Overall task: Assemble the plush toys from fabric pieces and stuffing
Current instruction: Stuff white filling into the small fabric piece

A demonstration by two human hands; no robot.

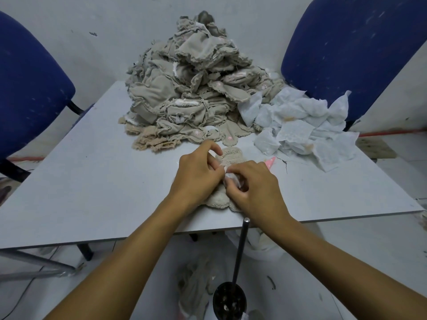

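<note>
Both hands pinch a beige plush piece (227, 158) on the table (92, 181): left hand (198, 172) at 9 o'clock, right hand (254, 185) at 3, gripping white filling (232, 177).

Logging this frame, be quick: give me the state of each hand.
Left hand: fingers curled, grip on the beige plush piece.
Right hand: pinching white stuffing at the same piece.

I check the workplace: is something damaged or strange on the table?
Yes. The table top has a thin dark crack right of the hands, beside a pink scrap. Nothing looks spilled.
</note>
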